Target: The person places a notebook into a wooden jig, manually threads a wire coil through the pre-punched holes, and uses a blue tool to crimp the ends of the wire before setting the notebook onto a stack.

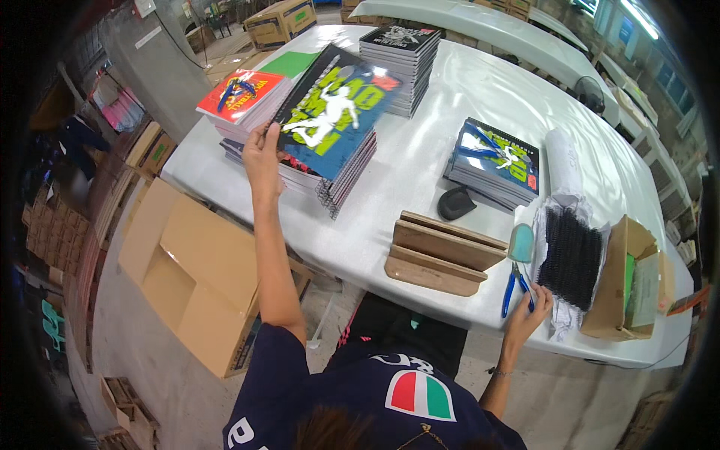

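Observation:
My left hand pinches the left edge of a spiral notebook with a dark blue cover, bright green lettering and a white figure. The notebook lies tilted over a stack of spiral-bound notebooks. At the table's near edge, my right hand has its fingers closed on one handle of blue-handled pliers, whose jaws point away from me. Just beyond the pliers lies a teal oval object. Black binding coils are heaped on white wrapping to the right.
A slotted wooden stand and a black rounded object sit mid-table. Another notebook stack carries a second pair of pliers. Red-covered books and a tall stack stand farther back. Cardboard boxes flank me.

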Tool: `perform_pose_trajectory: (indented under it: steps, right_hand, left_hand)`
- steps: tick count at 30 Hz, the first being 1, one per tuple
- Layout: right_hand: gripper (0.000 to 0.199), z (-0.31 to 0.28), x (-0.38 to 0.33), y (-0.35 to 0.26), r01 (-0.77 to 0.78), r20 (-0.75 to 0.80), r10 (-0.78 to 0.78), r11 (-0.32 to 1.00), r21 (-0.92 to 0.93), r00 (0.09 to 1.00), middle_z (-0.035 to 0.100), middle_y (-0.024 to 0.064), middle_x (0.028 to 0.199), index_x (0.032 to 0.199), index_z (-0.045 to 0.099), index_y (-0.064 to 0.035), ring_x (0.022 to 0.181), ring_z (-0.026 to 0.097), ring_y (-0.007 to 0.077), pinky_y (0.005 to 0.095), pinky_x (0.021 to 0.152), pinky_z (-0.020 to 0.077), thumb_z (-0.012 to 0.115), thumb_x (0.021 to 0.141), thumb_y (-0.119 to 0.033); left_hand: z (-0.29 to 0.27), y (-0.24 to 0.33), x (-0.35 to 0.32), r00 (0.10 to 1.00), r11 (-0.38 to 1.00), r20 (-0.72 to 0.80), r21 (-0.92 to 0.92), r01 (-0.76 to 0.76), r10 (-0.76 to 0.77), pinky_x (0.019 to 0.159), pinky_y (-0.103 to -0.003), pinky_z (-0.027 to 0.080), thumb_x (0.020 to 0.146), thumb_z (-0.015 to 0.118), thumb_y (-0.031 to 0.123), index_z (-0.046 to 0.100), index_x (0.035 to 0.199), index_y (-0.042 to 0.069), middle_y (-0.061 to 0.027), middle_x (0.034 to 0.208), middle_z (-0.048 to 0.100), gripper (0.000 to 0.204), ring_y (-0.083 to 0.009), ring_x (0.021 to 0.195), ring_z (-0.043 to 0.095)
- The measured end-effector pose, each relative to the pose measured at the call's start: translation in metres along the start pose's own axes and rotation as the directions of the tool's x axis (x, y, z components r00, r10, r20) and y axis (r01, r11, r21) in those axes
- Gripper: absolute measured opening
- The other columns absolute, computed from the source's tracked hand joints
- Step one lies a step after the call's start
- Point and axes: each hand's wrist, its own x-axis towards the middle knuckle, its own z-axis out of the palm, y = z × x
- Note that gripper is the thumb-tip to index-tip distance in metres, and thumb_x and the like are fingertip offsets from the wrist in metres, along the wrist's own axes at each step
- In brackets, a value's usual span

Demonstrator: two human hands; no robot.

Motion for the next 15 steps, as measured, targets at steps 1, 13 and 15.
perform_pose_trajectory:
  steps: [1, 13, 15]
  right_hand:
    - [0.02, 0.0, 0.005, -0.003, 0.012, -0.008, -0.011, 1.0, 0.015, 1.0, 0.051, 0.0184, 0.117, 0.109, 0.063, 0.0002, 0.116, 0.048, 0.0321, 0.0406, 0.101, 0.0358, 0.056, 0.09, -0.004]
    - [0.013, 0.022, 0.123, -0.032, 0.248, -0.085, -0.237, 0.955, 0.161, 0.968, 0.058, 0.0137, 0.104, 0.098, 0.066, -0.0009, 0.103, 0.056, 0.0278, 0.0366, 0.092, 0.0419, 0.056, 0.089, 0.0]
    - [0.013, 0.029, 0.145, -0.037, 0.26, -0.01, -0.263, 0.945, 0.199, 0.965, 0.059, 0.0138, 0.1, 0.098, 0.066, -0.0011, 0.099, 0.057, 0.0276, 0.0361, 0.09, 0.0428, 0.057, 0.089, 0.0]
  left_hand:
    - [-0.006, -0.01, 0.011, 0.999, 0.999, -0.019, -0.016, 0.034, -0.034, 0.054, -0.022, 0.049, 0.095, 0.062, 0.02, 0.06, 0.114, -0.002, -0.0064, 0.096, 0.067, 0.029, -0.0072, 0.073, 0.06]
    - [-0.036, -0.061, 0.035, 0.989, 0.757, -0.085, 0.653, -0.035, 0.118, 0.055, -0.025, 0.039, 0.088, 0.07, 0.029, 0.07, 0.102, -0.003, 0.0005, 0.069, 0.056, 0.036, -0.0066, 0.061, 0.047]
    - [-0.04, -0.059, 0.033, 0.989, 0.752, -0.057, 0.656, -0.064, 0.134, 0.054, -0.027, 0.035, 0.087, 0.071, 0.029, 0.07, 0.099, -0.004, 0.0004, 0.064, 0.051, 0.035, -0.0087, 0.059, 0.042]
